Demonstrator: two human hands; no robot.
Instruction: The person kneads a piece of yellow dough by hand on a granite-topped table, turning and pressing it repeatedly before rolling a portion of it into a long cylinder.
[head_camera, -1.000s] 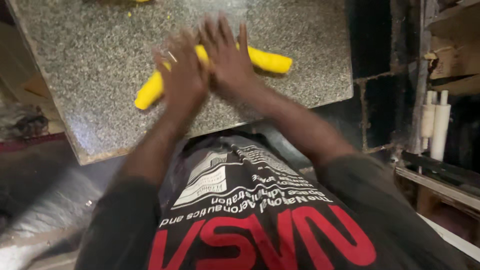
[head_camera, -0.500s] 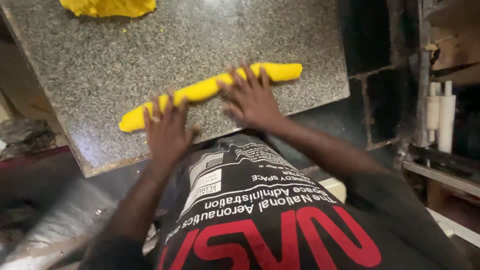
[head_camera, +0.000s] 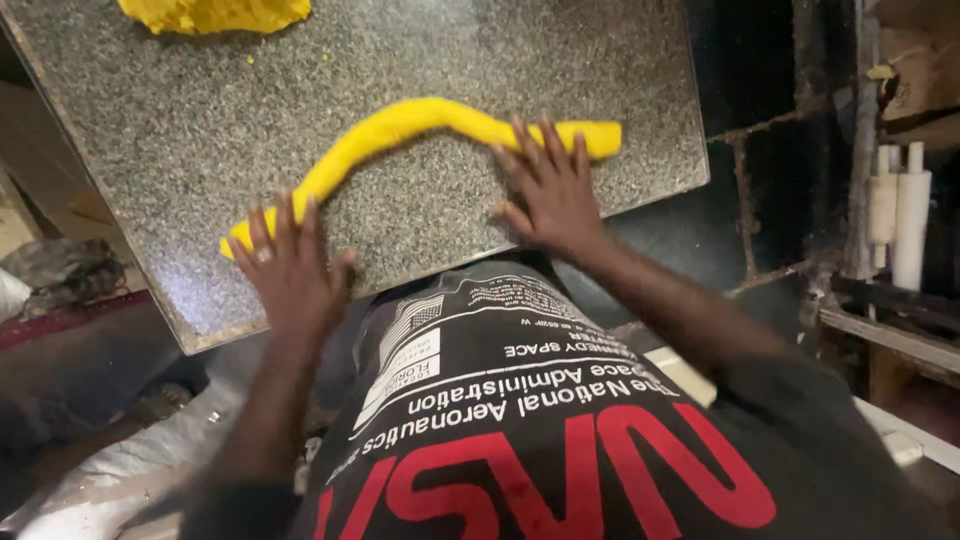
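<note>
Speckled granite slab (head_camera: 420, 230) bears a yellow dough rope (head_camera: 400, 130); left hand (head_camera: 290, 270) and right hand (head_camera: 548, 190) press it, each grip spread flat.

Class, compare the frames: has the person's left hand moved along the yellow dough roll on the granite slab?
Yes. The left hand has slid outward from the roll's middle to its left end, near the slab's front-left edge.
</note>
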